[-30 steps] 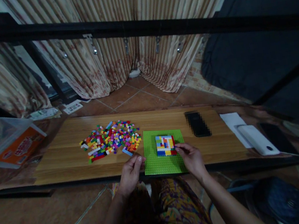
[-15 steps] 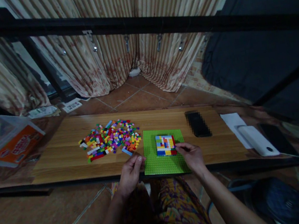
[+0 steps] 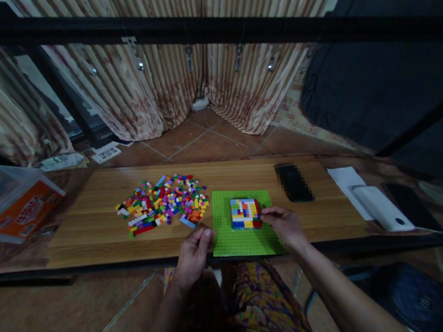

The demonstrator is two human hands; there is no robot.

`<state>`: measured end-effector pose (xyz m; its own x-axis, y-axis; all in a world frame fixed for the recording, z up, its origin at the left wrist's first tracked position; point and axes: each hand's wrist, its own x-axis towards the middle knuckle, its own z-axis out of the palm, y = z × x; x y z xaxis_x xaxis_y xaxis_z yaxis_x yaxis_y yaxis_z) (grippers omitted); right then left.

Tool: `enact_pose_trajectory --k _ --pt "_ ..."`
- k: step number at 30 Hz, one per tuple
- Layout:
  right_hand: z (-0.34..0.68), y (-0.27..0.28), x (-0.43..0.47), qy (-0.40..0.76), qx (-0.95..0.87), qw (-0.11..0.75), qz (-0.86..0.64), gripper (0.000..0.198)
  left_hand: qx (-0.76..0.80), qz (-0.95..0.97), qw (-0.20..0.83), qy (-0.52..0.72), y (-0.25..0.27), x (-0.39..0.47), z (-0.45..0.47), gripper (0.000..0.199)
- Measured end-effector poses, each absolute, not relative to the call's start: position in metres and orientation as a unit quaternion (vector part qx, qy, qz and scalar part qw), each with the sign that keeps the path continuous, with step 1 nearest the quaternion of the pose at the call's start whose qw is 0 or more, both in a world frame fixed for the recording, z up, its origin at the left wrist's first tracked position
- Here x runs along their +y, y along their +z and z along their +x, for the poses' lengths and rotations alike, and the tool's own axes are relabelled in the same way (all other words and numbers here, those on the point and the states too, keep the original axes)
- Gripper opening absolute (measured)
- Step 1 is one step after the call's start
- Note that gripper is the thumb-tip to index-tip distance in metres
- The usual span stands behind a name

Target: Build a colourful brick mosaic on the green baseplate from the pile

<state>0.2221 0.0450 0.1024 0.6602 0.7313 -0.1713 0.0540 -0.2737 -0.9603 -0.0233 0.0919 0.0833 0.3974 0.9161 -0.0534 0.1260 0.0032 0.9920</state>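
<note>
A green baseplate lies at the table's front edge and carries a square block of coloured bricks. The block shows white, yellow, blue and red. My right hand is closed in a pinch at the block's right side; whatever is between its fingertips is too small to make out. By the plate's left edge, my left hand is closed, thumb against fingers, with its fingertips at the edge. I cannot tell what it holds. Left of the plate spreads a pile of loose toy bricks, with a light blue brick nearest my left hand.
The wooden table also bears a black, pixelated object on the right. Farther right lie a white device and white paper. A clear plastic tub with an orange label stands at the left. A dark bar crosses beyond.
My right hand has shifted very slightly to the right beside the brick block. My left hand and the bricks look the same; the view has tilted a little.
</note>
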Motion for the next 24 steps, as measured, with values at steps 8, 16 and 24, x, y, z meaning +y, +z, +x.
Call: enact_pose_trajectory --k 8,16,24 --pt "0.222 0.091 0.048 0.304 -0.275 0.557 -0.722 0.020 0.431 0.622 0.556 0.343 0.084 0.092 -0.022 0.041" --pt "0.219 0.082 0.039 0.287 -0.289 0.607 -0.683 0.036 0.418 0.645 0.542 0.339 0.088 0.092 -0.024 0.039" --pt "0.190 0.085 0.032 0.191 -0.442 0.484 -0.731 0.069 0.407 0.672 0.522 0.333 0.092 0.091 -0.023 0.036"
